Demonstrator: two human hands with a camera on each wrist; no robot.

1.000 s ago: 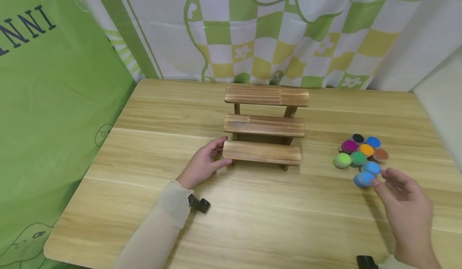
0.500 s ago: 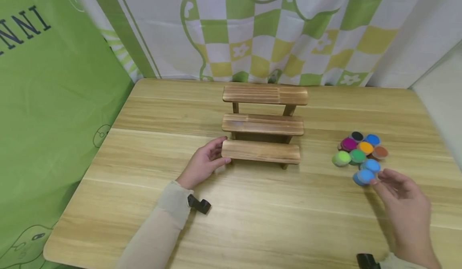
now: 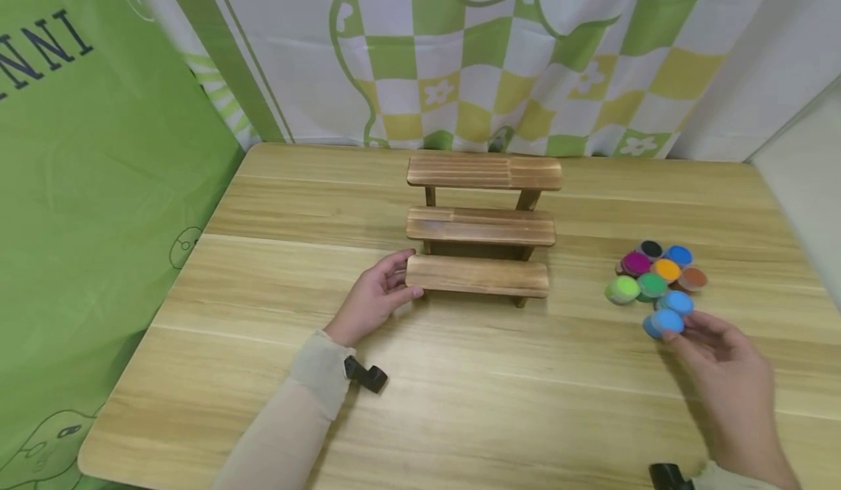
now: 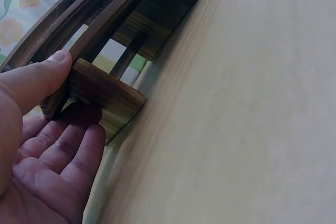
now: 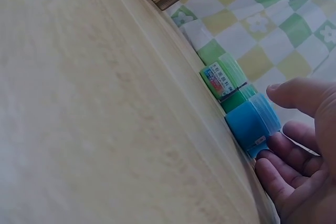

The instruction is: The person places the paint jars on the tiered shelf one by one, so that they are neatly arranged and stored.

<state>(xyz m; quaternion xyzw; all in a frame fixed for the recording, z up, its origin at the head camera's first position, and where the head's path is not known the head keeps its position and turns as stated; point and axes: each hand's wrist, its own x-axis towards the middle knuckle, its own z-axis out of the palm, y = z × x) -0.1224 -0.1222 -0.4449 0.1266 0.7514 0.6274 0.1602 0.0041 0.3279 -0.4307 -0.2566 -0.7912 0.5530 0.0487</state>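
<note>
A three-tier wooden step stand (image 3: 479, 274) stands in the middle of the table. My left hand (image 3: 371, 296) holds the left end of its lowest step. In the left wrist view the thumb (image 4: 50, 72) lies against the step's edge, and the fingers reach behind the end. My right hand (image 3: 723, 373) is around the nearest blue paint pot (image 3: 663, 322), its fingers touching the pot's side. In the right wrist view a small gap shows between the right thumb (image 5: 294, 95) and the lid of the blue pot (image 5: 252, 121). Another blue pot (image 3: 675, 302) sits just behind.
Several more paint pots cluster behind, among them light green (image 3: 622, 290), dark green (image 3: 653, 286), orange (image 3: 666, 271), magenta (image 3: 635, 263) and brown (image 3: 692, 280). A checked curtain (image 3: 493, 59) hangs along the table's back edge. Green cloth (image 3: 118, 183) hangs at the left.
My right hand has shifted slightly left, bringing its thumb and fingers closer around the nearest blue pot. The left hand and the stand stay in place.
</note>
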